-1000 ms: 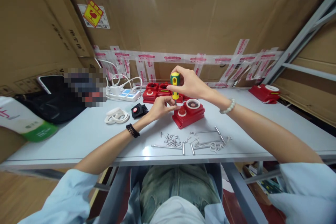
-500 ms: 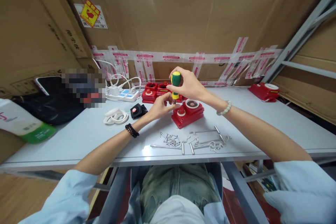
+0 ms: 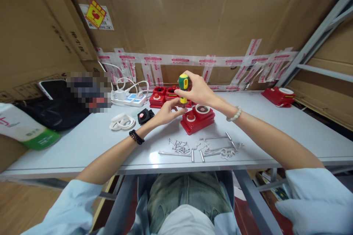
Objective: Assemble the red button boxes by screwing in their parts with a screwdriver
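Observation:
My right hand [image 3: 197,89] grips the green-and-yellow handle of a screwdriver [image 3: 183,82], held upright over the far left corner of a red box [image 3: 198,123]. This box carries a red round knob and a white ring with a dark centre. Close round the lower end of the screwdriver are the curled fingers and thumb of my left hand [image 3: 168,113], by the box's corner. What they pinch there is hidden. In front of the box lie several loose screws [image 3: 180,146] and metal rods with cross-handles [image 3: 193,155].
Behind my hands stand more red boxes [image 3: 157,97], beside a power strip [image 3: 132,99] with white cables. White rings [image 3: 122,122] and a black switch part [image 3: 145,116] lie left of my left hand. Another red box [image 3: 278,96] sits far right. Cardboard [image 3: 176,22] walls the back.
The screwdriver handle has turned in my right hand, and its yellow slot now faces me. My left hand stays by the screwdriver's lower end. The red box has not visibly moved.

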{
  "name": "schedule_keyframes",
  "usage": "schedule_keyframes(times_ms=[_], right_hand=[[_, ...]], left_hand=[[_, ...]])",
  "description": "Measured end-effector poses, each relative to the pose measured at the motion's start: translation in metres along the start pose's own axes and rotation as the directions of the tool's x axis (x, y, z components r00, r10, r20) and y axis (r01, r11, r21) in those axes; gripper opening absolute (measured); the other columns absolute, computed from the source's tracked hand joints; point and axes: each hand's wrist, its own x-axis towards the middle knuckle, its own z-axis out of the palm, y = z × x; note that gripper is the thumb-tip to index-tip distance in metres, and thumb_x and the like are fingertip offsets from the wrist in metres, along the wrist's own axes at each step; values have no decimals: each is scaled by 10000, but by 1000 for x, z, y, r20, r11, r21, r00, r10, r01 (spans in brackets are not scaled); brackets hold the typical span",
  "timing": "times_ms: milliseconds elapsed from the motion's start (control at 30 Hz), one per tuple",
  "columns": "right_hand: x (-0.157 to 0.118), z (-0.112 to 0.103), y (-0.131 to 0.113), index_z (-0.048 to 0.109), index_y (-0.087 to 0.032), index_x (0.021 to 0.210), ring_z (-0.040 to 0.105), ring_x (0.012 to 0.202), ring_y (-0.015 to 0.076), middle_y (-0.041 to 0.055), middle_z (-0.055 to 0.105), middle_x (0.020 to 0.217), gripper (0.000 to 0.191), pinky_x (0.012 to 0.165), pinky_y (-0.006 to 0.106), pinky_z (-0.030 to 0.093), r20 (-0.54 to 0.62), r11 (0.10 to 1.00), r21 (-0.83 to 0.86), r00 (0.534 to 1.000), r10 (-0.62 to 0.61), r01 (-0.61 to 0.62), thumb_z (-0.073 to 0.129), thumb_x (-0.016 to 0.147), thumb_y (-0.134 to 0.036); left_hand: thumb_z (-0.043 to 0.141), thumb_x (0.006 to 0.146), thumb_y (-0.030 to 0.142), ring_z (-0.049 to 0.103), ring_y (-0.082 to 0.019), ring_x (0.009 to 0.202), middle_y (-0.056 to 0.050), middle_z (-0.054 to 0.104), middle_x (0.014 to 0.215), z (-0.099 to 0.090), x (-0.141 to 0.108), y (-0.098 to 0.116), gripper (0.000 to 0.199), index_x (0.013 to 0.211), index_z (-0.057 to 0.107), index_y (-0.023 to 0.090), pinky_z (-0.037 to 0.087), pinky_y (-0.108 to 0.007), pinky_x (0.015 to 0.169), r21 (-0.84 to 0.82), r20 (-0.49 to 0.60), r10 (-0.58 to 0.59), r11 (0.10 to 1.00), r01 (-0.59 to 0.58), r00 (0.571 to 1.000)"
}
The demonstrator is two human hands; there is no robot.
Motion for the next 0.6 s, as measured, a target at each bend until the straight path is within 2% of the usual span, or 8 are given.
schedule_keyframes(times_ms=[67,100,233,300,400,467,533,600], right_hand=[[0,0,0,448,-220,806,426,615,113,-45,518,681,259,604,282,352,4,1000,-11,1000,8,-8,692,734,-267],[-1,1,0,449,-220,811,426,615,112,-45,521,686,262,607,284,356,5,1000,-14,1000,7,-7,695,733,-270],[-1,3,-1,461,-219,838,444,625,118,-33,542,714,275,619,294,374,5,1000,-18,1000,-12,13,703,735,-299],[-1,3,-1,468,-219,829,458,632,125,-20,564,731,256,623,301,383,8,1000,-23,1000,-11,11,693,744,-305],[-1,2,-2,478,-218,820,473,639,130,-8,589,749,229,632,308,397,13,1000,-30,1000,3,-2,680,755,-305],[-1,1,-2,478,-217,820,474,639,129,-7,595,751,226,631,308,399,12,999,-30,1000,10,-10,676,758,-306],[-1,1,-2,484,-215,830,473,635,127,-11,590,747,228,626,304,397,7,1000,-28,1000,12,-12,678,755,-308],[-2,1,-2,499,-213,843,473,635,126,-16,579,739,228,625,303,395,1,999,-32,1000,8,-8,682,749,-312]], left_hand=[[675,842,367,650,-185,863,-84,737,970,-2,0,1,253,963,702,147,472,-310,771,7,62,-20,1000,20,998],[688,829,377,646,-180,821,-79,742,910,-3,0,1,245,900,711,144,466,-307,755,18,55,-34,999,33,998],[796,707,411,552,-128,618,-13,679,658,0,3,0,308,666,635,153,412,-276,632,59,-123,-48,997,56,991],[792,716,412,551,-125,622,-11,680,680,1,4,0,304,703,635,152,406,-266,615,75,-133,-44,996,54,990],[709,812,399,638,-165,783,-72,740,922,-1,1,3,288,938,694,140,450,-276,684,66,-14,-25,997,26,1000],[669,850,390,656,-185,853,-93,747,1003,-3,0,5,288,990,711,142,469,-291,733,62,44,-16,998,14,999],[688,837,389,649,-182,813,-84,755,919,-3,0,6,259,900,726,141,466,-293,723,88,24,-28,996,25,999],[733,794,393,620,-161,720,-55,730,778,-1,1,5,256,777,698,140,446,-281,673,109,-54,-34,993,40,998]])
